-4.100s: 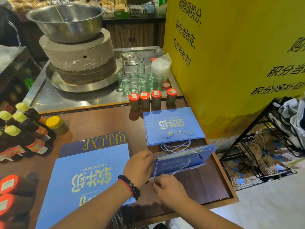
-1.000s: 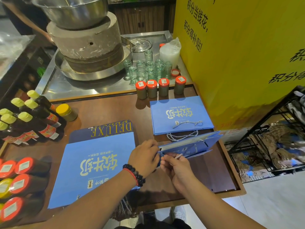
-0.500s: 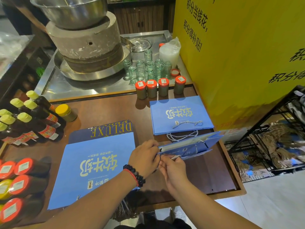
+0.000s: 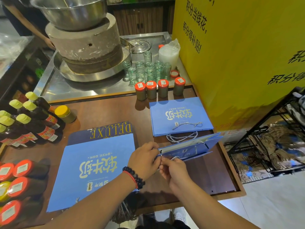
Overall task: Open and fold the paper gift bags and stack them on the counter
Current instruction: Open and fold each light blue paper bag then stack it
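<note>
Both hands are working the near end of a half-open blue gift bag [image 4: 189,148] lying near the counter's [image 4: 105,113] right edge: the left hand [image 4: 144,160] is gripping its mouth, the right hand [image 4: 173,169] is pinching its rope handle [image 4: 175,157]. Seemingly the folding step is under way; next, the bag needs flattening and moving onto the flat stack [image 4: 179,115] just behind, toward the far right corner. Bare wood is lying open in front, though the right rim is running close.

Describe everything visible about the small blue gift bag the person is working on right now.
The small blue gift bag looks like smooth paper with a pale lining and a tiny printed emblem. It lies on its side on the brown counter, mouth partly open, just in front of the flat bag stack. A twisted white-blue cord handle trails from its near edge. The left hand grips its left end; the right hand pinches at the same corner, by the cord.
</note>
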